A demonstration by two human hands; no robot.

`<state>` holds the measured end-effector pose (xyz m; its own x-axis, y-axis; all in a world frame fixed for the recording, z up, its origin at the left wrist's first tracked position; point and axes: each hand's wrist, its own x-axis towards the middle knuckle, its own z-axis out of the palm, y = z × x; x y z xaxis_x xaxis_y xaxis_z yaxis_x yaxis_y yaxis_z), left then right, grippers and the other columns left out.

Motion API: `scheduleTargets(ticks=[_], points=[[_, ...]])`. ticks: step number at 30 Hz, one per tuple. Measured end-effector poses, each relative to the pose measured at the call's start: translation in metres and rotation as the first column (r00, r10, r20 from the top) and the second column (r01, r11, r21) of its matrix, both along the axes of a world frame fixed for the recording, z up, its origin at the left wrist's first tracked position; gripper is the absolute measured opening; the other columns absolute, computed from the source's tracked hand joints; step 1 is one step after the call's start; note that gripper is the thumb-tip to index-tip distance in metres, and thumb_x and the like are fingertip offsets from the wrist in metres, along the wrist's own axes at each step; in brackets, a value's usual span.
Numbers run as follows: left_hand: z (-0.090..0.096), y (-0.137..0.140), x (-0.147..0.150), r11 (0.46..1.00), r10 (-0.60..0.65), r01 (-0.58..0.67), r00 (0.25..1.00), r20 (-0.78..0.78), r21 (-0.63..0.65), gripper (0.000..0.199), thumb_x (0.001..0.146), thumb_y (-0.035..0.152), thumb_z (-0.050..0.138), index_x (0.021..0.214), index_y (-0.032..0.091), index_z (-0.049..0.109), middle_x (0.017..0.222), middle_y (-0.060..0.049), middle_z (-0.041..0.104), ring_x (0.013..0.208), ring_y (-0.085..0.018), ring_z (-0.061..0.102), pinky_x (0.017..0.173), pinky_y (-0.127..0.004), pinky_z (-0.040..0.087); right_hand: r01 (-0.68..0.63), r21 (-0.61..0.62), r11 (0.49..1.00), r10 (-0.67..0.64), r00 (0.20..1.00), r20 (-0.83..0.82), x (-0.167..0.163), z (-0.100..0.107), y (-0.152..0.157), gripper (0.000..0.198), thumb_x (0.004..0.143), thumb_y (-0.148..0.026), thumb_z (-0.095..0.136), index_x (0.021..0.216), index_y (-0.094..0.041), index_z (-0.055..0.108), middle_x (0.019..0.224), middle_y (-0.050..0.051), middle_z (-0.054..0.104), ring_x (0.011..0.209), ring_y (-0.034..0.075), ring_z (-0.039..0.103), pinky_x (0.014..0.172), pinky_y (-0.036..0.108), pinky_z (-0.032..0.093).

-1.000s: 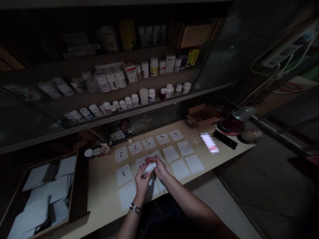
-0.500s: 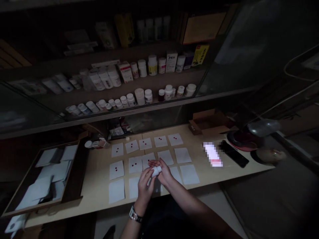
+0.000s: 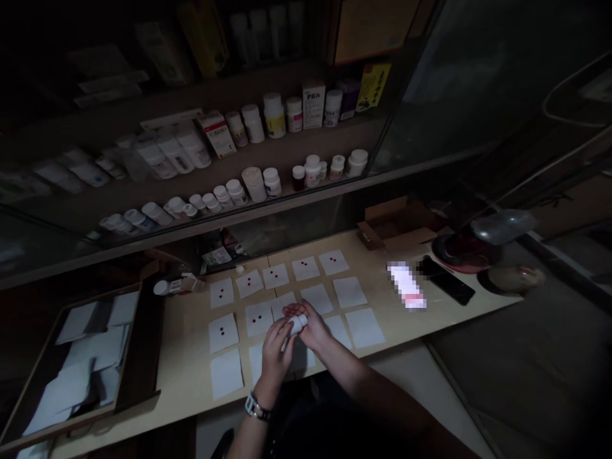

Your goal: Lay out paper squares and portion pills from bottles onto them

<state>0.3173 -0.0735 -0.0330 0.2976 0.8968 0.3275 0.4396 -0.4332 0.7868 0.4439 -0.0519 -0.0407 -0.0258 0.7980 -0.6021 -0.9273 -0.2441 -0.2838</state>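
My left hand, with a watch on its wrist, is closed around a small white pill bottle. The bottle lies tilted, its mouth end at my right palm. My right hand is turned palm up, fingers stretched out; whether any pills lie in it cannot be made out. Both hands are above rows of white paper squares on the pale table. Pairs of small dark red pills lie on the back-row squares and on some in the middle row. Several squares, like the front right one, are bare.
An open drawer with paper stacks sits at the left. A loose white cap lies behind the papers. To the right are an open cardboard box, a blurred-out bright item and a black phone. Shelves of medicine bottles rise behind.
The camera view has tilted and shifted slightly. My left hand still holds the bottle against my right palm, with the bottle's tilt a little changed.
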Motion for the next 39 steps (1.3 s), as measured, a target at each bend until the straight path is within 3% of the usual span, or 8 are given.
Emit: scheduleTargets(ticks=[8, 16, 22, 31, 39], points=[[0.005, 0.001, 0.001, 0.986, -0.034, 0.046, 0.996, -0.08, 0.159, 0.029, 0.082, 0.017, 0.059, 0.109, 0.022, 0.064, 0.105, -0.011, 0.067, 0.099, -0.022, 0.063, 0.084, -0.04, 0.054, 0.058, -0.002, 0.998, -0.058, 0.998, -0.016, -0.002, 0.006, -0.002, 0.033, 0.074, -0.042, 0.063, 0.058, -0.014, 0.065, 0.062, 0.005, 0.068, 0.064, 0.017, 0.062, 0.069, 0.028, 0.045], [0.007, -0.001, -0.004, 0.98, 0.014, -0.001, 0.998, -0.063, 0.201, 0.027, 0.081, 0.015, 0.06, 0.108, 0.019, 0.063, 0.103, -0.011, 0.066, 0.097, -0.022, 0.063, 0.08, -0.038, 0.056, 0.032, 0.035, 0.999, -0.029, 0.995, -0.096, -0.002, 0.01, -0.003, 0.029, 0.075, -0.038, 0.063, 0.058, -0.014, 0.064, 0.063, 0.005, 0.068, 0.065, 0.017, 0.062, 0.069, 0.029, 0.046], [0.016, -0.004, -0.007, 0.959, -0.082, 0.122, 0.984, -0.159, 0.257, 0.032, 0.083, 0.011, 0.056, 0.113, 0.021, 0.061, 0.107, -0.011, 0.066, 0.102, -0.023, 0.061, 0.085, -0.04, 0.054, 0.064, 0.004, 0.998, -0.063, 0.992, -0.111, -0.007, 0.009, -0.005, 0.03, 0.075, -0.037, 0.064, 0.055, -0.015, 0.061, 0.057, 0.005, 0.066, 0.059, 0.017, 0.061, 0.066, 0.029, 0.046], [0.009, -0.007, -0.01, 0.991, 0.116, -0.116, 0.993, 0.012, 0.06, 0.026, 0.078, 0.021, 0.064, 0.103, 0.018, 0.065, 0.104, -0.012, 0.066, 0.096, -0.023, 0.064, 0.079, -0.038, 0.056, 0.054, 0.023, 0.998, -0.05, 0.988, -0.143, -0.006, 0.013, -0.003, 0.03, 0.081, -0.033, 0.055, 0.061, -0.013, 0.065, 0.063, 0.006, 0.068, 0.063, 0.017, 0.063, 0.069, 0.029, 0.047], [-0.002, -0.005, -0.01, 0.96, 0.224, -0.193, 0.964, 0.144, -0.205, 0.029, 0.076, 0.027, 0.067, 0.103, 0.017, 0.064, 0.107, -0.013, 0.065, 0.1, -0.024, 0.062, 0.071, -0.033, 0.058, 0.107, 0.012, 0.994, -0.105, 0.988, -0.111, -0.003, -0.005, 0.004, 0.026, 0.084, -0.03, 0.053, 0.066, -0.015, 0.063, 0.068, 0.006, 0.07, 0.07, 0.018, 0.065, 0.075, 0.031, 0.048]])
